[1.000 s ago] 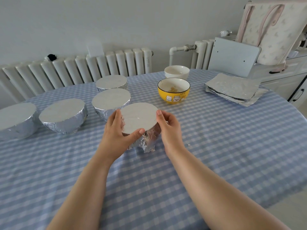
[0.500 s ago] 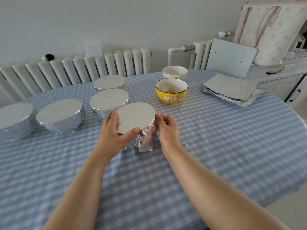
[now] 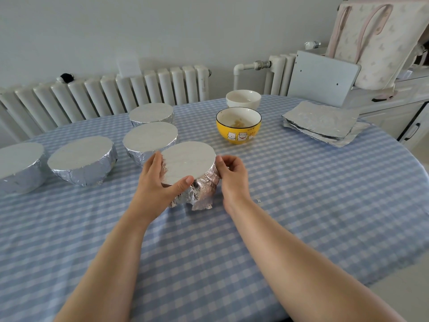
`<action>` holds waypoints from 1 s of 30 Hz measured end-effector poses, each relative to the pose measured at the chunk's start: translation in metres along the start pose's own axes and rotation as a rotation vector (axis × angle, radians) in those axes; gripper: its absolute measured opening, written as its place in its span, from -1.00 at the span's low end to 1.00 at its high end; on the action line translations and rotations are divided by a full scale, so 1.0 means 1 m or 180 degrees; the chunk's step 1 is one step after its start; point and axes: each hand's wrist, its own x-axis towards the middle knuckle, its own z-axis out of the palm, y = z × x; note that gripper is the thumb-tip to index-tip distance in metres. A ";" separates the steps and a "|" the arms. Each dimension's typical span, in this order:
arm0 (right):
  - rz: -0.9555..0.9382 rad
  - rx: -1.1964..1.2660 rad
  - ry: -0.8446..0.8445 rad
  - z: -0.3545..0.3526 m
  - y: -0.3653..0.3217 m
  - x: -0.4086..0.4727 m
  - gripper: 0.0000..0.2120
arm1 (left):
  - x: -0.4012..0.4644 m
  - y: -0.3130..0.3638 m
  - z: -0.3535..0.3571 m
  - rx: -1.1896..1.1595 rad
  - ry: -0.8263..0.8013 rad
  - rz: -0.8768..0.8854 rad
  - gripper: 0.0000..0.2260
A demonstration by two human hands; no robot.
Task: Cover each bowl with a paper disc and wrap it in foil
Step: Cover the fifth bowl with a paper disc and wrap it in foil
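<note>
- A round table (image 3: 301, 217) under a blue-and-white checked cloth fills most of the view; a white radiator (image 3: 111, 96) runs along the wall behind it.
- Four foil-wrapped bowls with flat white tops stand on the left half: one at the far left edge (image 3: 19, 167), one beside it (image 3: 82, 161), one nearer the middle (image 3: 149, 140) and one behind that (image 3: 152, 113).
- A stack of foil sheets (image 3: 322, 123) lies at the right rear of the table.
- The bowl being wrapped (image 3: 192, 177) sits at the table's middle, a paper disc (image 3: 189, 162) over its mouth and crumpled foil around its sides.
- The left hand (image 3: 160, 184) cups the bowl's left side, fingers behind the rim, thumb against the near edge of the disc.
- The right hand (image 3: 232, 173) pinches the foil at the bowl's right side with curled fingers.
- A yellow bowl (image 3: 239, 126) stands uncovered behind, with a white bowl (image 3: 243, 99) just beyond it.
</note>
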 end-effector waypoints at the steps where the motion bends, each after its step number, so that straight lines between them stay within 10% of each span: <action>1: 0.0013 0.0024 0.0012 0.000 0.000 0.001 -0.89 | 0.001 -0.001 0.000 0.0015 -0.0017 -0.0009 -0.11; 22: 0.0360 0.0022 0.0409 -0.008 -0.010 -0.006 -0.69 | -0.007 0.009 0.013 0.0399 0.0137 -0.0090 0.21; 30: 0.0143 -0.0542 -0.0002 -0.002 -0.008 -0.008 -0.68 | -0.015 0.023 0.030 0.0666 0.0456 -0.0344 0.03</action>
